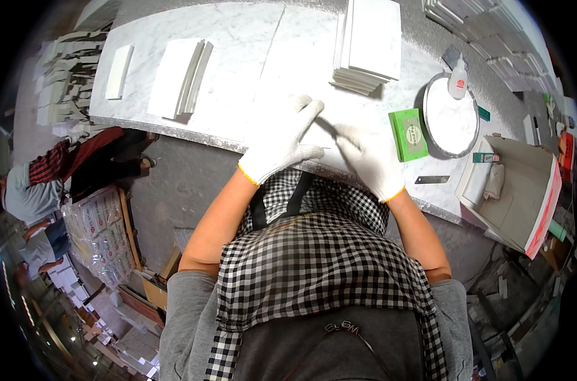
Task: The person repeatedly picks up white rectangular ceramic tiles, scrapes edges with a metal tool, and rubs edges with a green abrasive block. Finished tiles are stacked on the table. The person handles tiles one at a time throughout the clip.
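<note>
My left hand (282, 141), in a white knitted glove with a yellow cuff, rests on the pale surface of the marble-look table, fingers stretched out and thumb apart. Just right of it, my right hand (372, 162) wears a matching glove. Its fingers point left and are drawn together; whether they hold something is hidden. A dark narrow streak lies between the two hands, and I cannot tell if it is a shadow or a thin object. The green and white box (408, 135) stands right beside my right hand. Farther back is a stack of white tiles (368, 44).
Left on the table are more white tiles (177, 76) and a single tile (119, 72). At right sit a bowl of white powder (450, 120), a white squeeze bottle (457, 79), a small metal plate (432, 180) and an open carton (517, 197). People (37, 184) are at far left.
</note>
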`<state>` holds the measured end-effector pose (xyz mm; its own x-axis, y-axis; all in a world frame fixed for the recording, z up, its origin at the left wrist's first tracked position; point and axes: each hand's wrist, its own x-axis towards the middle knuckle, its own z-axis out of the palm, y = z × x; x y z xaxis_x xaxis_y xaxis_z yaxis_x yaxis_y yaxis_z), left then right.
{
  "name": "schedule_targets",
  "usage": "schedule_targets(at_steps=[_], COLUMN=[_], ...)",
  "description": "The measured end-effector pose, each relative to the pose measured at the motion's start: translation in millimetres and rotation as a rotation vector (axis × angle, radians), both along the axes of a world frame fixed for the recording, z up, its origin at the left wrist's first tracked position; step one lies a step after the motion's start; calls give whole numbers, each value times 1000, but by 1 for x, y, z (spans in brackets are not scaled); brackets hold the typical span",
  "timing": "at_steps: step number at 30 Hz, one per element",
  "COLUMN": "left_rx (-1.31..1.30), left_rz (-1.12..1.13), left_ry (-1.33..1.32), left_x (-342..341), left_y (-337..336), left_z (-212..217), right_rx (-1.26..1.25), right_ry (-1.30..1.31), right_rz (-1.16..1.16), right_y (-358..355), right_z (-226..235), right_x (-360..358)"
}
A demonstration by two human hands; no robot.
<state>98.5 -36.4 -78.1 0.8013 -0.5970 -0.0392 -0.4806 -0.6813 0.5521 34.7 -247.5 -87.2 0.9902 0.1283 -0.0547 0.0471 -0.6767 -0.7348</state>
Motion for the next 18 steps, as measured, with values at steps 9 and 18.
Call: schedule_targets(at_steps=[9, 18], left_rx=[1, -48], left_rz=[-8, -15], left_ry=[-47, -114], left_x=[0, -2], left_y=[1, 5], left_z=[5, -7], right_rx=[-20, -72], right_ry=[49, -51], right_rz=[-89, 0], right_y=[-4, -4], right_z=[2, -10], right_x=[13, 17])
